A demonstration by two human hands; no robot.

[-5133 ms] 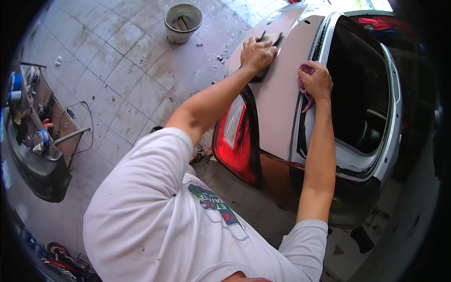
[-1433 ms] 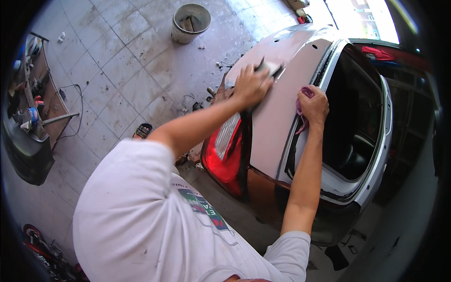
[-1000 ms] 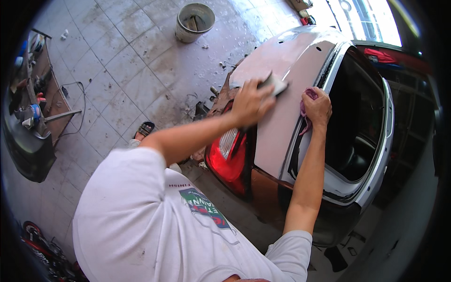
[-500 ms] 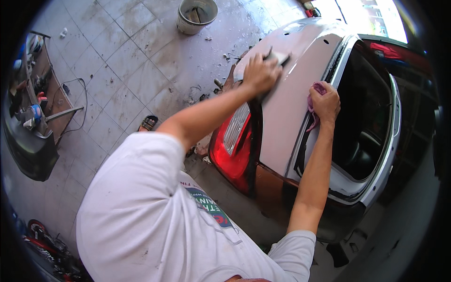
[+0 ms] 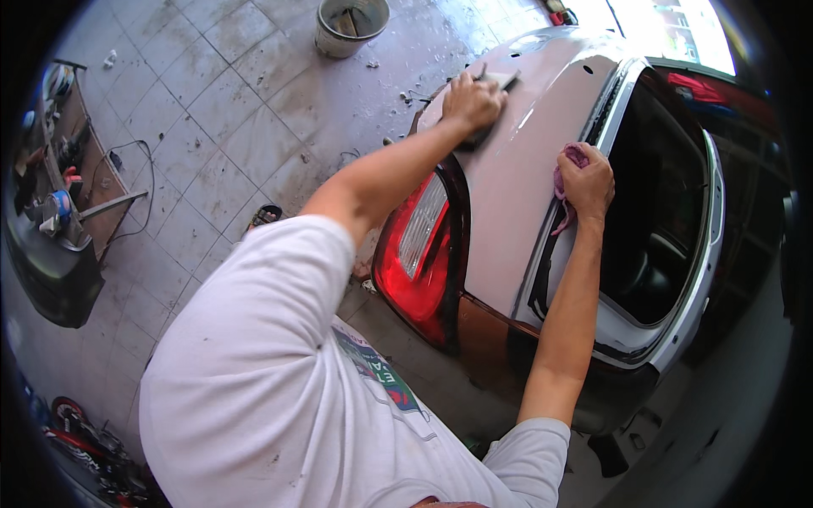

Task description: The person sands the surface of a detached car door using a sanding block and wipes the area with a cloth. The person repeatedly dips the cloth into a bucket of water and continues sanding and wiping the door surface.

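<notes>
My left hand [image 5: 474,106] is closed around a dark sanding block [image 5: 481,137] with a pale upper side, pressed flat on the car's pinkish primed rear body panel [image 5: 508,195]. Folded into my right hand [image 5: 589,186] is a purple-pink cloth [image 5: 561,207], one end hanging loose. That hand rests at the edge of the rear side window [image 5: 652,195], right of the panel. Below my left hand sits the red and clear tail light [image 5: 421,254]. My fingers hide much of the block.
A pale bucket [image 5: 326,38] holding some water and a flat piece stands on the dirty tiled floor [image 5: 246,110]. At left is a low bench [image 5: 110,203] with tools, a cable and a dark bumper-like part [image 5: 55,275]. A red motorcycle [image 5: 85,449] stands lower left.
My left hand has slid the sanding block farther away along the panel, and my left arm has reached forward with it. The right hand and cloth have stayed in place.
</notes>
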